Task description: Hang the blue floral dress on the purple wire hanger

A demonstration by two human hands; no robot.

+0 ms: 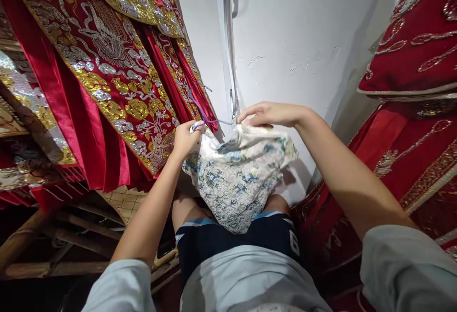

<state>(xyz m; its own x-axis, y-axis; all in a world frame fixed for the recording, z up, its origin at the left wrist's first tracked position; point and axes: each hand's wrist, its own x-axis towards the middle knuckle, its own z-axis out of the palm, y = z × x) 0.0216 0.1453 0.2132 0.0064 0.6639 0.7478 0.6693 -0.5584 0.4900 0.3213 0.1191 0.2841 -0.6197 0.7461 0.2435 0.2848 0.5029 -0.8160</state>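
Observation:
A white piece of cloth with a blue and green floral print (235, 178), which looks like a garment, hangs in front of my thighs. My left hand (186, 139) is closed on its upper left corner, and a thin purple wire or cord (203, 112) comes out by the thumb. The purple strand bends up, then runs right toward the top edge of the cloth. At the upper right, my right hand (266, 113) has its fingers bent over the cloth's top edge, gripping it near the strand's end. The fingertips there are partly hidden.
Red hangings with gold and silver embroidery (117, 64) slope down on my left, above bamboo poles (57, 269). More red embroidered fabric (417, 59) is on my right. Ahead stands a white wall (300, 26) with a grey vertical strip (228, 31) running down it.

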